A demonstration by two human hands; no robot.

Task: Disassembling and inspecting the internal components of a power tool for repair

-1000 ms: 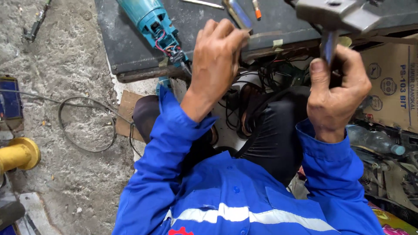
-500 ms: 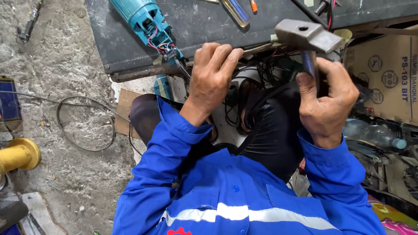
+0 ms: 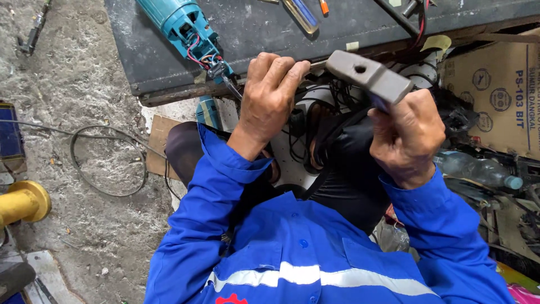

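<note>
Rough grey concrete floor point(image 3: 84, 101) fills the left side of the frame, with a loose loop of thin cable point(image 3: 107, 163) lying on it and a yellow pipe end point(image 3: 19, 202) at the lower left. Across the top runs a dark workbench point(image 3: 264, 34). On it, at the upper left of centre, lies a teal power tool point(image 3: 180, 25) with its coloured wires open.

At the centre of the frame the left hand point(image 3: 270, 93) is closed on a thin metal rod at the bench edge; what the rod belongs to I cannot tell. To the right, the right hand point(image 3: 408, 138) is clamped on the handle of a grey hammer point(image 3: 368, 76), whose head is tilted above the fist. A cardboard box point(image 3: 500, 95) stands at the right edge.
</note>
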